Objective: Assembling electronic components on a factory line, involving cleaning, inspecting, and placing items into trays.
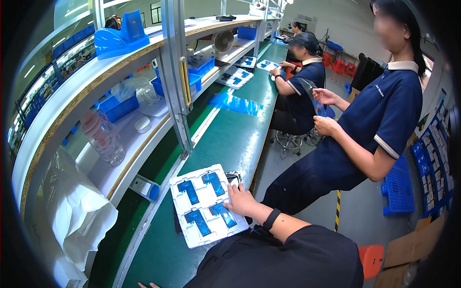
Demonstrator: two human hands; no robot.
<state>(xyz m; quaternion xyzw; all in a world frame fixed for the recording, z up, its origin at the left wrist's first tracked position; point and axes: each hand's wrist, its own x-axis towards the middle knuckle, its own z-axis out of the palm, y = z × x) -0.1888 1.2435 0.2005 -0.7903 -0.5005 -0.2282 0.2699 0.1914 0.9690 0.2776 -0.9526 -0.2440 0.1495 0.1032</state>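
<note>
A white molded tray (201,200) lies on the green bench, slightly askew. Its recesses hold several dark blue, phone-sized panels, one of them a screen panel (197,222) at the near left. My right hand (241,199) rests on the tray's right edge with fingers stretched out, the thumb beside the near right panel. Under that edge, a dark flat object (233,177) partly shows; the tray hides the remainder. Of my left hand (149,285), only fingertips appear at the lower edge, apart from each other and near the bench; the palm is out of view.
Blue film strips (236,103) lie farther along the green bench (225,139). A shelf on the left carries a bottle (102,137), blue bins (119,106) and a tape dispenser (122,36). A person (379,105) stands at right holding clear film; others sit beyond.
</note>
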